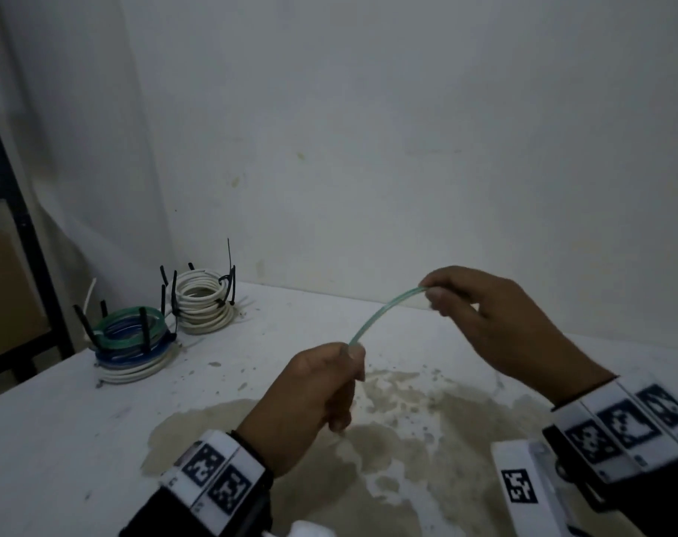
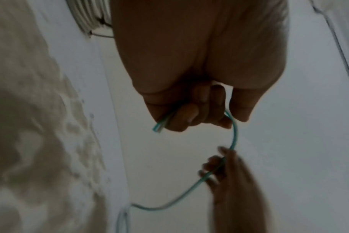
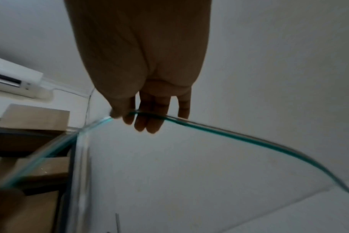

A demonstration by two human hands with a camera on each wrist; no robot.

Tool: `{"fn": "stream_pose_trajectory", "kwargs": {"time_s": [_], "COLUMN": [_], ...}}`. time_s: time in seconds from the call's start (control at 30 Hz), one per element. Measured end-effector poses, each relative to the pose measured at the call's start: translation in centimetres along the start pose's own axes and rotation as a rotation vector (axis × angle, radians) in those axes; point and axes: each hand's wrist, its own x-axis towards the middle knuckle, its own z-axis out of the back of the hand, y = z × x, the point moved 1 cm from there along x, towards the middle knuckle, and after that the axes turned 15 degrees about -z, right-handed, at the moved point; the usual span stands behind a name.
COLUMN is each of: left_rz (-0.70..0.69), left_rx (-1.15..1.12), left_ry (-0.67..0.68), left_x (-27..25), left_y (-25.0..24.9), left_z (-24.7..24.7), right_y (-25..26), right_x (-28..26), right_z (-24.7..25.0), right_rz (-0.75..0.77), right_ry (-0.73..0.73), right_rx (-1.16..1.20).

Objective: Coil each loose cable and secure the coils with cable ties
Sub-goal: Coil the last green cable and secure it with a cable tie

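A thin green cable [image 1: 384, 311] stretches in the air between my two hands above the white table [image 1: 58, 428]. My left hand [image 1: 322, 385] grips one end in a fist; in the left wrist view the cable's cut end [image 2: 157, 126] sticks out past the curled fingers [image 2: 181, 116]. My right hand [image 1: 481, 300], higher and to the right, pinches the cable between thumb and fingers [image 3: 145, 121]. Beyond the right hand the green cable [image 3: 249, 138] trails down toward the table.
Two stacks of coiled cables bound with black ties stand at the table's back left: a green, blue and white stack [image 1: 134, 344] and a white stack [image 1: 202, 300]. A white wall [image 1: 407, 129] rises behind. The tabletop is stained brown [image 1: 368, 439]. Dark shelving [image 1: 23, 242] stands left.
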Motion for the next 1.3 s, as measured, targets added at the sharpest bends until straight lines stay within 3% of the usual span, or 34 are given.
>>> {"fn": "stream_pose_trajectory", "kwargs": {"time_s": [0.07,0.13,0.33,0.47,0.67,0.83,0.97,1.1,1.2,1.3], "left_rz": [0.032,-0.022,-0.294,-0.321,-0.327,-0.282,-0.301,-0.4,-0.442,-0.342], "left_rx": [-0.357,-0.514,-0.478,-0.49,-0.133,0.139,0.323,0.687,0.99,1.011], "left_ry": [-0.006,-0.052,-0.327,-0.41,-0.499,-0.425,-0.287,-0.129,-0.04,-0.089], "left_x": [-0.5,-0.6,-0.4,-0.3,-0.4,-0.4,-0.8,-1.2,-1.2,-0.7], "left_y": [-2.2,-4.4,-9.2,-9.3,-7.0,-5.1,-4.1,-3.1,-2.3,-2.4], "left_z": [-1.0,-1.7,0.7,3.4,4.2,3.6,2.7,2.7,3.8,5.1], "right_y": [-1.1,-2.0,-3.5,-1.2,3.4,6.8,8.4,7.8,6.6,5.1], "right_x": [-0.9,-2.0,-4.4,-4.5,-5.7,-6.9,-6.4,-4.3,-2.9,-1.6], "right_z": [0.2,-0.5,-3.5,-2.9,-2.4,-2.3,-2.0,-1.3,-0.5,0.8], "right_rz": [-0.013,-0.071,-0.247,-0.155,0.234,0.337,0.295,0.214,0.118,0.088], "right_ry": [-0.057,-0.02,0.219,0.103,0.116,0.205,0.347,0.347,0.293,0.239], "right_rx": [-0.01,-0.029,-0.201,-0.256,-0.683,-0.695,-0.601,-0.357,-0.441,-0.554]}}
